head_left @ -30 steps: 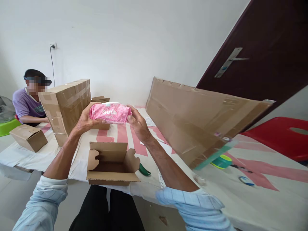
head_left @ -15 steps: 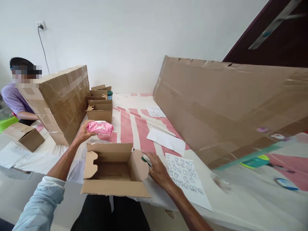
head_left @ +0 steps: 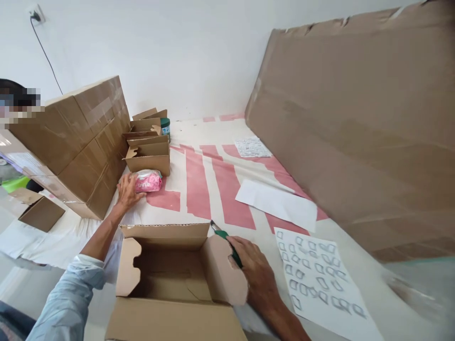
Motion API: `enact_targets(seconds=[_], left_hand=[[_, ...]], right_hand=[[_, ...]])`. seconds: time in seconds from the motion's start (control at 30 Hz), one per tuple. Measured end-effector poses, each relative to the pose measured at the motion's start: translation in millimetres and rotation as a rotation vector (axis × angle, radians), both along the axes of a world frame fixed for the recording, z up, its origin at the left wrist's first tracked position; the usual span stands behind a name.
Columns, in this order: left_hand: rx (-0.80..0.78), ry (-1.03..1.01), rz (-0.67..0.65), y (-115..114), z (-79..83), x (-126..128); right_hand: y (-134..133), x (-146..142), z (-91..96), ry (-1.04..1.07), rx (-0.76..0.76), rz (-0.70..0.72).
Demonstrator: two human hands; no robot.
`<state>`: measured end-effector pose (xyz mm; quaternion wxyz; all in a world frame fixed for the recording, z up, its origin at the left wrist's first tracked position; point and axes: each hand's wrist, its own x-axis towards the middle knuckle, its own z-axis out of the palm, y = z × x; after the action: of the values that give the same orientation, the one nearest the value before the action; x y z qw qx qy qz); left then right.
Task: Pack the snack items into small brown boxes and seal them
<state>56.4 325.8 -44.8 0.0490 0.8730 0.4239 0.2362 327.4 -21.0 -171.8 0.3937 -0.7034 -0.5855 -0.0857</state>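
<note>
A pink soft pack, like a pack of wipes [head_left: 149, 181], rests on the table in front of the small open cartons. My left hand [head_left: 128, 192] has its fingers and thumb closed around the pack's left end. My right hand [head_left: 258, 270] grips a green utility knife [head_left: 222, 234], its tip pointing away over the far right corner of an open cardboard box [head_left: 174, 319]. This box stands at the near table edge with its flaps folded out and nothing visible inside. My right hand is beside the box's right flap.
Stacked taped cartons [head_left: 95, 147] stand at left, with small open cartons [head_left: 151, 163] and a green-lidded tub [head_left: 165, 127] beyond. A big cardboard sheet or box [head_left: 348, 137] leans at right. Papers [head_left: 316, 279] lie on the striped cloth. A person's head [head_left: 16, 97] shows at far left.
My left hand has lowered the pink pack onto the table near the small cartons. The view has shifted closer. The knife in my right hand shows more plainly.
</note>
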Motion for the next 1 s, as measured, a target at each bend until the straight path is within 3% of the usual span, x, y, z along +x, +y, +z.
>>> enact_targets(seconds=[0.17, 0.33, 0.53, 0.77, 0.9, 1.0], left_hand=[[0.127, 0.219, -0.032, -9.7, 2.6, 19.8], [0.155, 0.264, -0.049, 3.5, -1.7, 41.3], [0.138, 0.263, -0.105, 37.6, -5.1, 61.7], [0.12, 0.205, -0.058, 90.0, -4.4, 102.3], [0.094, 0.173, -0.005, 99.1, 8.9, 120.6], [0.016, 0.07, -0.091, 83.5, 30.7, 105.6]], right_hand=[[-0.2, -1.1, 5.0, 0.002, 0.001, -0.018], [-1.1, -1.0, 9.2, -0.009, 0.018, -0.014], [-2.9, -1.3, 8.7, 0.015, -0.026, -0.025], [-3.8, -0.3, 6.3, 0.044, -0.073, -0.054], [-3.2, 0.7, 7.1, 0.041, -0.058, -0.043], [-2.6, 0.3, 10.3, 0.026, -0.032, -0.034]])
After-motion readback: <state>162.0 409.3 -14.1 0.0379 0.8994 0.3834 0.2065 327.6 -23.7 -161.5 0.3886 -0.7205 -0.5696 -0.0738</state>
